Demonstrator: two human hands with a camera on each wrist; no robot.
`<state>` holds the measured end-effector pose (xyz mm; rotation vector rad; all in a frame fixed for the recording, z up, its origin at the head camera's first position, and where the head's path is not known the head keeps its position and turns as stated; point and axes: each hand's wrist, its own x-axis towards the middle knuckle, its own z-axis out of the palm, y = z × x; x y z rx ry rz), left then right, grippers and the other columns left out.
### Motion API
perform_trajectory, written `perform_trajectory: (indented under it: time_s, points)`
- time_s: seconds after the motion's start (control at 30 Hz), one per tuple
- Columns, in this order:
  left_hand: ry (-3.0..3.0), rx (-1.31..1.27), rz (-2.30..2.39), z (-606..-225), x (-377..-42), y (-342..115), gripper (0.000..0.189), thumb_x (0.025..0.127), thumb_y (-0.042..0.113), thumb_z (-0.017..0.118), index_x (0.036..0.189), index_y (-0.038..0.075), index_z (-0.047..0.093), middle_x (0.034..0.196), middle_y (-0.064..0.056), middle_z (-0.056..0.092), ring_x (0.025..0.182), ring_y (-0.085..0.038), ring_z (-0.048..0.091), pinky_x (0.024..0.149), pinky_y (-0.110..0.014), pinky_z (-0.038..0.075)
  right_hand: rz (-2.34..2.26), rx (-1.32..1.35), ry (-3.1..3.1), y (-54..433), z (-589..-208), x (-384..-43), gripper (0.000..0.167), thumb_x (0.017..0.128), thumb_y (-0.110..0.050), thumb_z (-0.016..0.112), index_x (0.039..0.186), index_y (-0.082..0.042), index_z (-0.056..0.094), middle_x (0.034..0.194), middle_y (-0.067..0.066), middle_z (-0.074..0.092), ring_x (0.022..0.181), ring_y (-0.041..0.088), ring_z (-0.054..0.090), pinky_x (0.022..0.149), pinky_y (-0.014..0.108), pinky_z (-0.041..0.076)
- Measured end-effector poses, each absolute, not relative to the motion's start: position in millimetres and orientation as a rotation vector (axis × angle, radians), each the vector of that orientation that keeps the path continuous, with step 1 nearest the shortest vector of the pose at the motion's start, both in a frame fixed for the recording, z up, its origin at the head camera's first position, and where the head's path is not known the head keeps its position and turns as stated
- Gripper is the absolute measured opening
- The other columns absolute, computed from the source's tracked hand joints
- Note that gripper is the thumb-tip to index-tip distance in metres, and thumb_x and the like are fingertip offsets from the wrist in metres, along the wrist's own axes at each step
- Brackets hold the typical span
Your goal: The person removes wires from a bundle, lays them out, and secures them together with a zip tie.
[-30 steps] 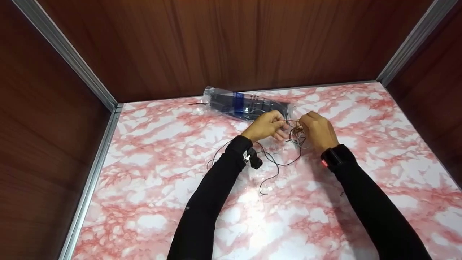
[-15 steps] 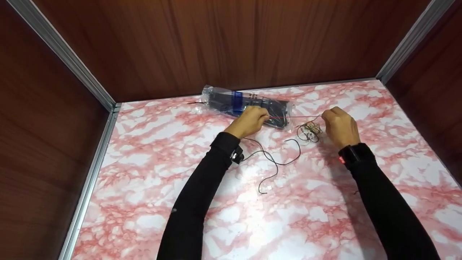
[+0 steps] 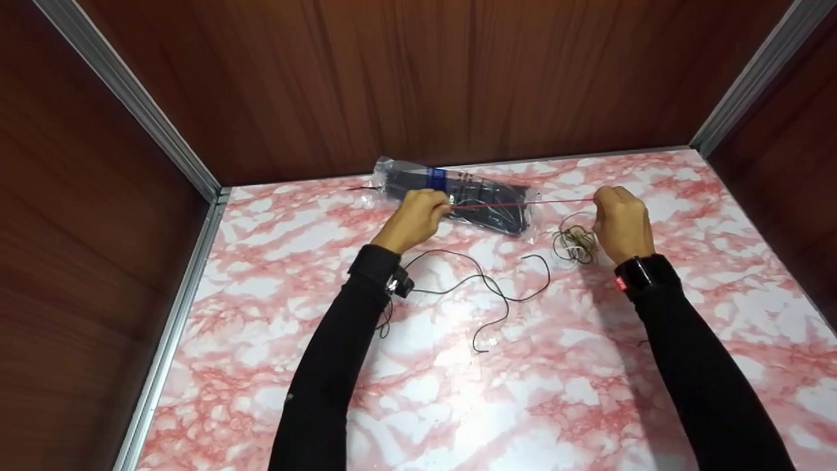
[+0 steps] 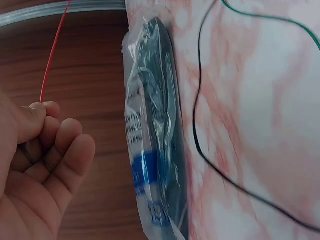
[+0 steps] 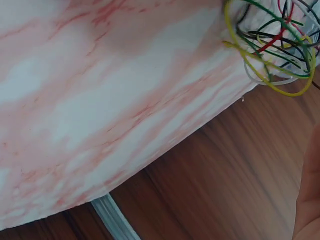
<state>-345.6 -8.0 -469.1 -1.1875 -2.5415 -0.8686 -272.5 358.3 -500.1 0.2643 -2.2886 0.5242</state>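
Observation:
A thin red wire runs taut between my two hands, above the table. One end is pinched between the thumb and forefinger of my left hand, its other fingers loosely curled in the left wrist view. My right hand pinches the wire further right; just a sliver of that palm shows in the right wrist view. Below and left of the right hand lies a tangle of wires, with yellow, green, red, black and white strands in the right wrist view.
A clear plastic bag of long dark pieces with a blue band lies along the back, behind the left hand. Loose dark wires curl over the marbled table. Brown wood-grain panels wall in the back and sides.
My hands started close together over the tangle and have spread apart, the left moving left, the right moving right. The red wire now stretches between them, with the tangle left on the table.

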Motion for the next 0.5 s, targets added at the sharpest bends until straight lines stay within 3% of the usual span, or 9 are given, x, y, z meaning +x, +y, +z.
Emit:
perform_trajectory:
  time_s: [0.2, 0.37, 0.5]
  points:
    - [-2.544, -1.134, -0.932, -474, -347, -36, 0.013, 0.095, 0.007, 0.060, 0.093, 0.003, 0.072, 0.088, -0.010, 0.068, 0.084, -0.022, 0.063, 0.079, -0.033, 0.048, 0.519, 0.233, -2.293, 361, -500, -275, 0.014, 0.078, 0.017, 0.060, 0.081, 0.003, 0.057, 0.071, 0.019, 0.056, 0.068, 0.040, 0.059, 0.061, 0.051, 0.050]
    - [-2.545, -1.091, -0.967, -479, -347, -55, 0.013, 0.095, 0.008, 0.060, 0.094, 0.003, 0.072, 0.090, -0.010, 0.069, 0.086, -0.021, 0.064, 0.081, -0.033, 0.048, 0.497, 0.185, -2.290, 361, -501, -279, 0.012, 0.084, 0.014, 0.053, 0.078, 0.004, 0.053, 0.074, 0.021, 0.054, 0.069, 0.041, 0.057, 0.059, 0.051, 0.049]
    - [-2.560, -0.988, -0.995, -484, -346, -79, 0.013, 0.095, 0.007, 0.060, 0.093, 0.005, 0.073, 0.086, -0.007, 0.068, 0.083, -0.020, 0.064, 0.080, -0.032, 0.048, 0.515, 0.120, -2.296, 374, -503, -275, 0.013, 0.081, 0.016, 0.055, 0.077, 0.004, 0.054, 0.072, 0.021, 0.055, 0.067, 0.042, 0.057, 0.060, 0.052, 0.048]
